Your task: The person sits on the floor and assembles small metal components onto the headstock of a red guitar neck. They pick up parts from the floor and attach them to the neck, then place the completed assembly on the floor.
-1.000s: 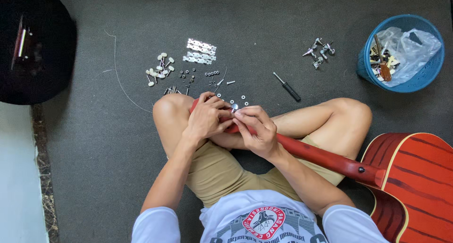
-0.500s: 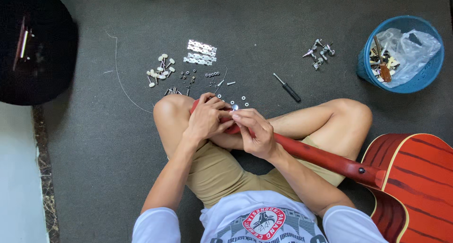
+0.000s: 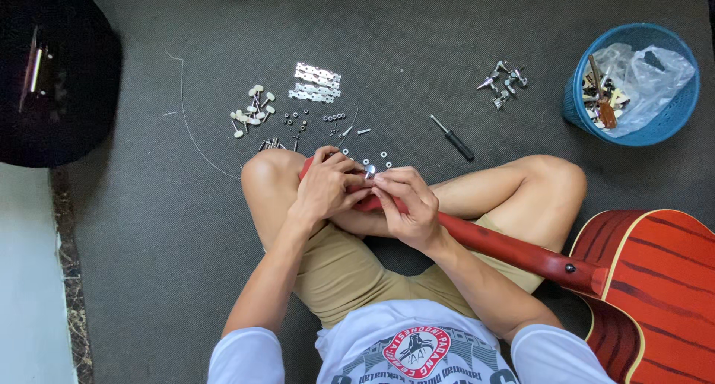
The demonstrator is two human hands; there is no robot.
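Both hands meet over the red guitar's headstock [image 3: 307,166] on the lap: left hand [image 3: 325,189] wraps it, right hand [image 3: 408,207] pinches a small silver part [image 3: 369,172] at its fingertips. Loose washers [image 3: 376,160] lie just beyond the fingers; a screwdriver [image 3: 452,137] lies farther right.

Under my left hand [image 3: 325,190] and right hand [image 3: 408,207] I saw the guitar neck [image 3: 514,251], a plain red-brown, running away from my grip to the guitar body [image 3: 655,287], which was red-orange with darker stripes and a pale cream edge. My shorts [image 3: 350,272] were khaki and my shirt [image 3: 410,347] white with a red and black round print. Beyond my fingers the carpet [image 3: 417,26] was dark grey, the 2 metal plates [image 3: 316,84] silver, the tuning pegs [image 3: 249,114] cream-tipped, and the screwdriver [image 3: 453,138] black-handled. Far off to my right sat a blue basket [image 3: 631,86] with a clear plastic bag.
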